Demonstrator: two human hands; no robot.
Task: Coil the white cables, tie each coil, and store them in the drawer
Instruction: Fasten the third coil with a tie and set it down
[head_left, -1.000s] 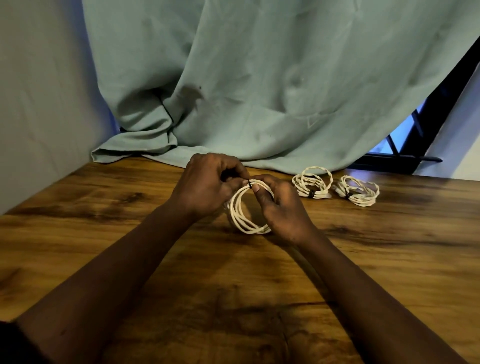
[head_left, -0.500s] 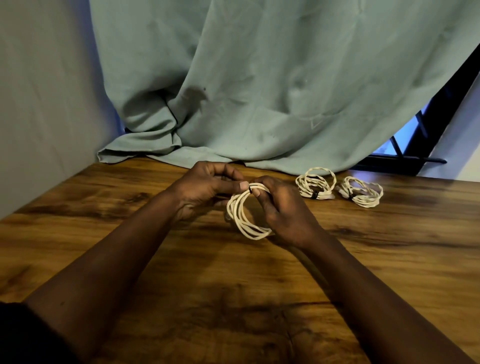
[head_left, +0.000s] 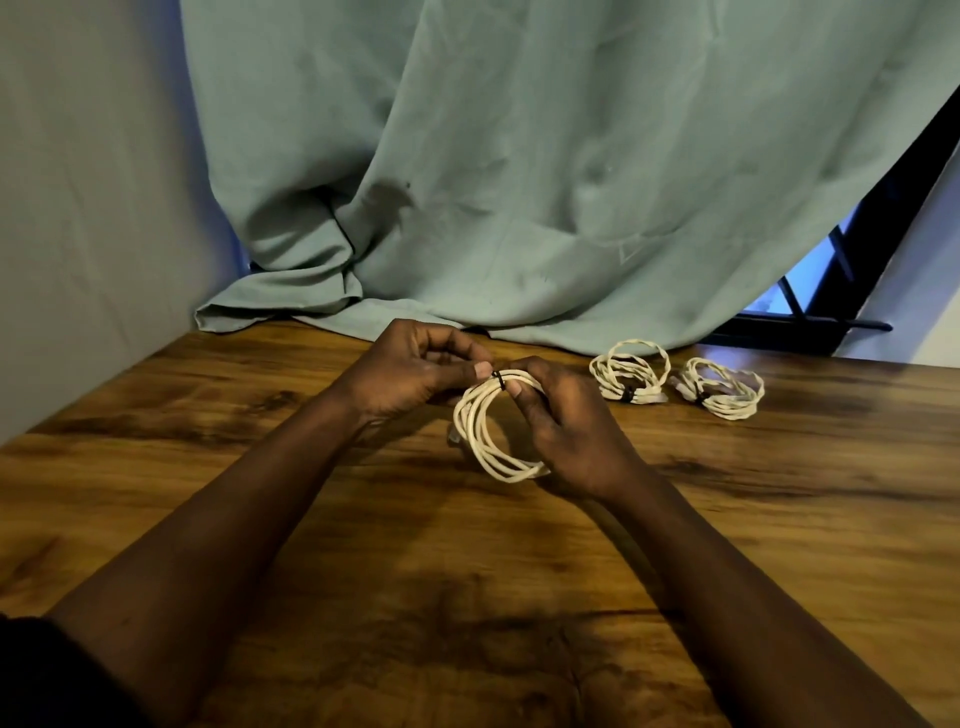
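A white cable coil (head_left: 480, 434) stands upright between my hands over the middle of the wooden table (head_left: 260, 467). A thin black tie (head_left: 500, 381) wraps the coil's top. My left hand (head_left: 415, 371) pinches the coil at the tie with thumb and fingers. On the coil's right side my right hand (head_left: 566, 426) grips it, thumb next to the tie. Two more white coils lie flat at the back right, each bound with a black tie: the nearer tied coil (head_left: 629, 379) and the farther tied coil (head_left: 719, 388). No drawer is in view.
A teal curtain (head_left: 519, 182) hangs behind the table and bunches onto its back edge. A grey wall (head_left: 78, 208) closes the left side. A dark window frame (head_left: 810, 325) shows at the back right.
Both hands stay on the coil at the black tie. My left hand's fingers have uncurled a little and its thumb now lies along the coil's top. The coil has barely moved.
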